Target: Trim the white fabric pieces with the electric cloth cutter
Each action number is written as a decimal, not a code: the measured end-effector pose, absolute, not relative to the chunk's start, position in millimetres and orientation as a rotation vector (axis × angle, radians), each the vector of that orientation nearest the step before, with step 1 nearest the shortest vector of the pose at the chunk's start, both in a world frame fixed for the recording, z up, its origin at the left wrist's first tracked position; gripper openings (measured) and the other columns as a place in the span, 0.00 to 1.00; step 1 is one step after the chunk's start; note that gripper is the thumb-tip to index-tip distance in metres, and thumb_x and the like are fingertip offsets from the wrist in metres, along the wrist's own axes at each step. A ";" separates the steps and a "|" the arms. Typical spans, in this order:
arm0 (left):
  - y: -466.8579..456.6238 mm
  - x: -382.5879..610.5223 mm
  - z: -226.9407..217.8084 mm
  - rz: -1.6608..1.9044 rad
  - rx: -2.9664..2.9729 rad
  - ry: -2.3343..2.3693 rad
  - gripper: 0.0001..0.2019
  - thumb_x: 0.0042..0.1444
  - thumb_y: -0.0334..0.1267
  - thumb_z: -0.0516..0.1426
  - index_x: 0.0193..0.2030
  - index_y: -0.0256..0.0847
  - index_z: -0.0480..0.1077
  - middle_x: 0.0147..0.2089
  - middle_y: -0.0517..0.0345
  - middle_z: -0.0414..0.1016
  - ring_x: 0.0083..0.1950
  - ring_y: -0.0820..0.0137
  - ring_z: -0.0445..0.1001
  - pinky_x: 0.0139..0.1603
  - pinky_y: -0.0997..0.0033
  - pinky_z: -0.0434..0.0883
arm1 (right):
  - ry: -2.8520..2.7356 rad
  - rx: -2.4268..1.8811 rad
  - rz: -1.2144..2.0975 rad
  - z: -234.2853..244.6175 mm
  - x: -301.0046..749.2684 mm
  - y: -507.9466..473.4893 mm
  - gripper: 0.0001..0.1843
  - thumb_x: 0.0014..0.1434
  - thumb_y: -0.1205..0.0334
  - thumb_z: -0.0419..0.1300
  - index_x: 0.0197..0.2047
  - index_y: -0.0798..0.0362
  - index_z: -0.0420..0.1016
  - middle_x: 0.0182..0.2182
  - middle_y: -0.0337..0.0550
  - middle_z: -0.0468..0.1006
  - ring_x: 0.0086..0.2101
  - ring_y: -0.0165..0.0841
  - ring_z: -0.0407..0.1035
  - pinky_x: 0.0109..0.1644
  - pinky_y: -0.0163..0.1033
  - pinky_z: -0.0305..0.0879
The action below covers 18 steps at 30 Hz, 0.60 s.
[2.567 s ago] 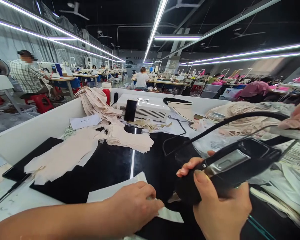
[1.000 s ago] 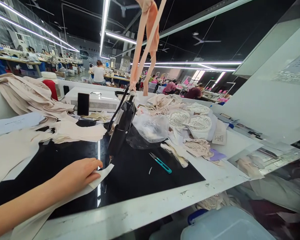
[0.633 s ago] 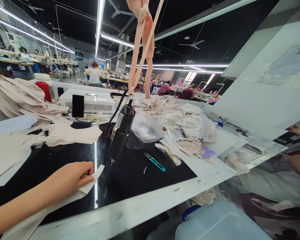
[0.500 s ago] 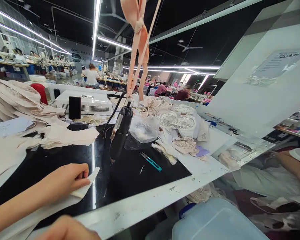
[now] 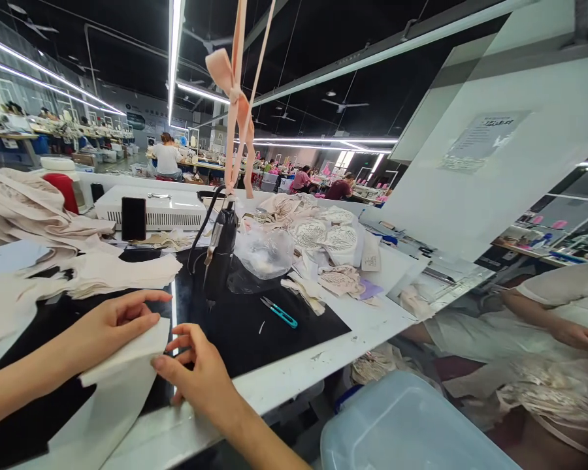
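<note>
A cream fabric piece (image 5: 112,418) lies over the black tabletop at the front left, its upper end raised and folded over. My left hand (image 5: 112,323) grips that end between thumb and curled fingers, the index finger stretched out above. On the fabric's right side is my right hand (image 5: 203,372), its fingers curved and apart, the thumb tip at the cloth's edge. Beyond the hands a black handheld electric tool (image 5: 219,251) hangs tip down from peach fabric straps (image 5: 235,130). Teal-handled thread snips (image 5: 280,313) lie to the right, near a small white scrap (image 5: 261,327).
Stacked cream fabric pieces (image 5: 122,271) lie behind my left hand. A phone (image 5: 134,219) leans on a white vented box (image 5: 176,212). Bra cups (image 5: 340,241) and a clear plastic bag (image 5: 264,251) lie further right. A translucent bin (image 5: 402,424) and a seated person's arm (image 5: 543,316) are at right.
My right hand has risen from the bottom edge to the fabric's right side. The fabric's end is now raised and folded in my left hand. The view has shifted slightly right.
</note>
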<state>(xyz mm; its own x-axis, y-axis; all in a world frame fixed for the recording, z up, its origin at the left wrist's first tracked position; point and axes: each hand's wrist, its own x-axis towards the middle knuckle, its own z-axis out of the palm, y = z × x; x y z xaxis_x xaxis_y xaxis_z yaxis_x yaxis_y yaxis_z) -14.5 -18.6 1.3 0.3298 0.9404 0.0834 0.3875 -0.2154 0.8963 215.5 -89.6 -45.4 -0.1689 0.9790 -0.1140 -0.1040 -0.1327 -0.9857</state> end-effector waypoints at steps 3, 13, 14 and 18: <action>-16.7 -16.5 11.0 0.833 1.683 1.158 0.37 0.63 0.72 0.74 0.68 0.49 0.90 0.33 0.62 0.79 0.34 0.62 0.75 0.34 0.71 0.70 | -1.187 -0.998 1.550 -44.5 196.2 -80.0 0.55 0.37 0.22 0.97 0.57 0.47 0.87 0.52 0.44 0.91 0.54 0.45 0.86 0.60 0.48 0.86; -20.0 -65.0 14.1 1.003 1.511 1.397 0.48 0.62 0.80 0.74 0.80 0.54 0.85 0.48 0.61 0.89 0.42 0.63 0.79 0.38 0.74 0.74 | -1.191 -0.955 1.668 -29.5 169.0 -64.9 0.48 0.38 0.18 0.93 0.46 0.47 0.91 0.43 0.39 0.90 0.47 0.40 0.83 0.59 0.45 0.80; -19.5 -70.2 14.1 1.038 1.500 1.439 0.47 0.63 0.80 0.73 0.80 0.54 0.85 0.47 0.62 0.88 0.41 0.64 0.78 0.38 0.75 0.72 | -1.215 -0.977 1.668 -27.4 168.5 -62.2 0.46 0.40 0.21 0.93 0.46 0.47 0.91 0.43 0.38 0.89 0.45 0.39 0.82 0.58 0.44 0.80; -21.1 -82.4 19.1 1.184 1.578 1.509 0.47 0.60 0.80 0.74 0.73 0.46 0.89 0.47 0.57 0.85 0.41 0.64 0.75 0.37 0.73 0.69 | -1.383 -1.041 1.613 -21.8 170.3 -46.0 0.29 0.54 0.33 0.87 0.43 0.47 0.90 0.38 0.37 0.86 0.41 0.38 0.78 0.53 0.43 0.76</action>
<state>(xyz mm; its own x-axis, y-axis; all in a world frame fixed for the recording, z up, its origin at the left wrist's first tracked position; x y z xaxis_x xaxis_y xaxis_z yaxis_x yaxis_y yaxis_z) -82.4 -21.1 19.1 -0.0682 0.9829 0.1709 0.4000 -0.1300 0.9072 170.3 -46.0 -21.8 -0.3826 0.9179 -0.1051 -0.0361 -0.1286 -0.9910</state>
